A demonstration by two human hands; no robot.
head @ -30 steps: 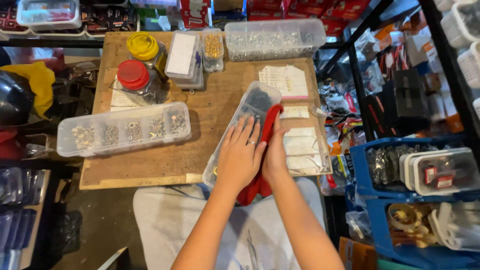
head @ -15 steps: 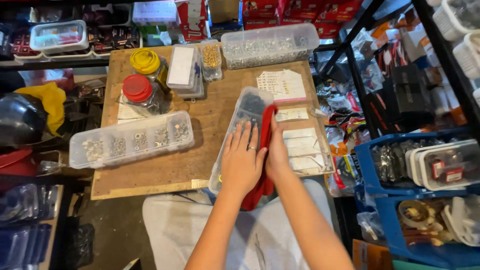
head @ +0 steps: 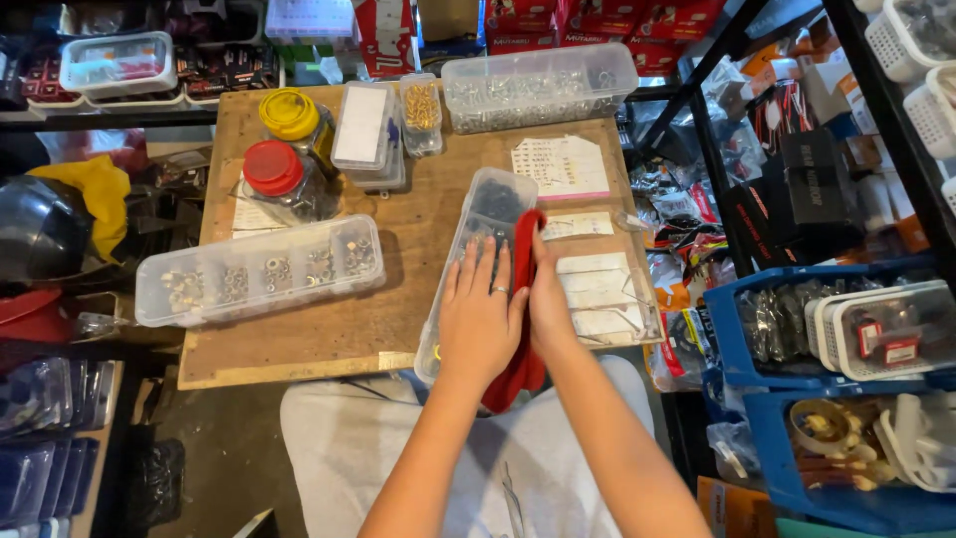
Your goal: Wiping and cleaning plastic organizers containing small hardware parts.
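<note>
A long clear plastic compartment box (head: 493, 204) lies lengthwise on the wooden board (head: 418, 299), its near end over the board's front edge. My left hand (head: 483, 321) lies flat on top of it with the fingers spread. A red cloth (head: 522, 377) runs along the box's right side. My right hand (head: 550, 304) is closed over that cloth and presses it against the box. Part of the box is hidden under both hands.
On the board stand another clear compartment box (head: 259, 271) with small metal parts, a red-lidded jar (head: 274, 179), a yellow-lidded jar (head: 292, 115), a large clear bin (head: 538, 85) and paper labels (head: 597, 284). Blue bins (head: 757, 344) sit at the right, a dark helmet (head: 40, 234) at the left.
Both hands stay on the box and the cloth in nearly the same place. The view has shifted a little; nothing on the board has moved.
</note>
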